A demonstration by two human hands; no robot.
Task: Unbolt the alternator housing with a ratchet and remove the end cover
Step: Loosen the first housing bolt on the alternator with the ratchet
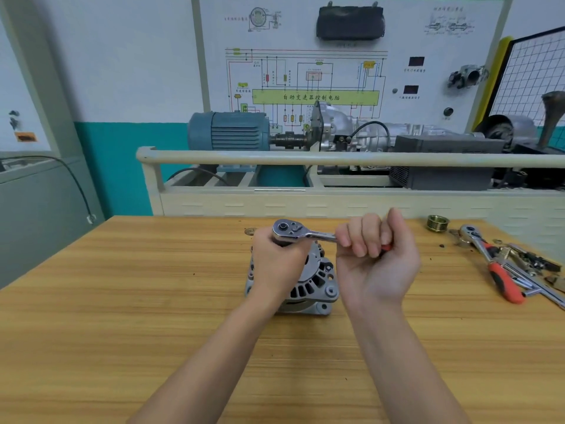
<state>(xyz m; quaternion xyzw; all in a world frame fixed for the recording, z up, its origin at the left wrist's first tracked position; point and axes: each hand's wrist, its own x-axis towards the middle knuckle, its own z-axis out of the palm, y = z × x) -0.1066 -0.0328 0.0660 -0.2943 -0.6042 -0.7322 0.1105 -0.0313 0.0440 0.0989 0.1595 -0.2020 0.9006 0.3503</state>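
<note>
Two bare forearms reach in from the near edge over a wooden table (153, 316). Mid-table stands the alternator (308, 286), grey, with its slotted end cover facing up and toward the right. The left hand (276, 261) lies over the alternator's left top, fingers curled round something under the head of a ratchet (302, 232); what they wrap is hidden by the hand itself. The ratchet's chrome head sits just above that hand, at the far side of the alternator, and its shaft runs right. The right hand (374, 255) is palm-up with fingers curled tight round the ratchet's handle; a bit of red grip shows between them.

On the table's far right lie a second ratchet (492, 264) with a red handle, a pile of small metal parts and bits beside it, and a brass-coloured grooved pulley (437, 223) just left of them, all well apart from the alternator.

Beyond the table stands a beige bench with a rail (305, 157), carrying a blue motor (227, 131) coupled to a silver gearbox (367, 130). Behind these a white board (305, 71) bears a wiring diagram.
</note>
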